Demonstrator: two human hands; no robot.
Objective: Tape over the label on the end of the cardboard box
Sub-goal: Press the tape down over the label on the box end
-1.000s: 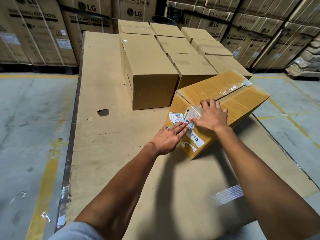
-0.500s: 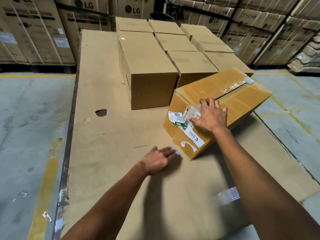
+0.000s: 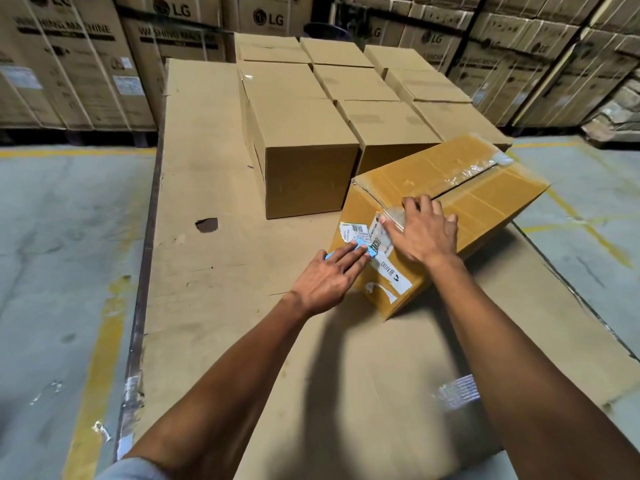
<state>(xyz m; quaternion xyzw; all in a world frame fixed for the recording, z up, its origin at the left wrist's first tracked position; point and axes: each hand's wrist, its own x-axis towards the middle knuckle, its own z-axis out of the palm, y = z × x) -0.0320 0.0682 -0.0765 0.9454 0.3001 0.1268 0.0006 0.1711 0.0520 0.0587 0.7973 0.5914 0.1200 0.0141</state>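
Observation:
A taped cardboard box lies skewed on the cardboard-covered surface, its near end facing me. That end carries a barcode label and a long white strip label. My left hand presses a small light-blue object against the end just below the barcode label, fingers extended over it. My right hand lies flat over the box's top near edge, fingers spread on a patch of clear tape that folds down onto the labels.
Several plain brown boxes stand in rows right behind the taped box. The cardboard sheet has a dark hole. A shiny tape scrap lies near my right forearm. Large LG cartons line the back wall.
My left hand dropped from the box end to the cardboard sheet, then came back up to the label with the blue object under its fingers. The right hand stayed on the box.

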